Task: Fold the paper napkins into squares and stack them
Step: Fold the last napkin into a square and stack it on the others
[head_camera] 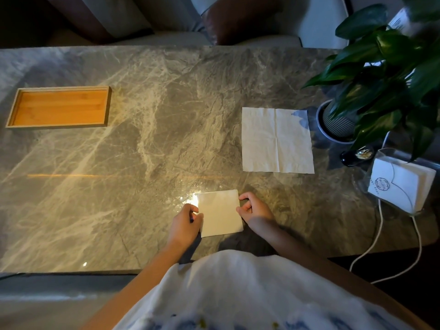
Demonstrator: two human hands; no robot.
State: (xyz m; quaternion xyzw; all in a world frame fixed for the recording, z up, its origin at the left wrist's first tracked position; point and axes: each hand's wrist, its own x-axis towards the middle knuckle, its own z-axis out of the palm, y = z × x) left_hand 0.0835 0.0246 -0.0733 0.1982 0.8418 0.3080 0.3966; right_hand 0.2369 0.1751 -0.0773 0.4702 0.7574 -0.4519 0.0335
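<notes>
A small folded white napkin [219, 213] lies as a square on the marble table [133, 148] near its front edge. My left hand [187, 221] pinches the napkin's left edge with curled fingers. On the opposite side, my right hand [253, 208] pinches the right edge between thumb and fingers. Farther back and to the right, a larger unfolded white napkin [277, 140] lies flat, with crease lines across it.
An empty wooden tray [59, 107] sits at the far left. At the right stand a potted plant [371, 91], a clear holder with white napkins [402, 184] and a small dark bottle [354, 157]. A white cable [376, 239] hangs over the right edge.
</notes>
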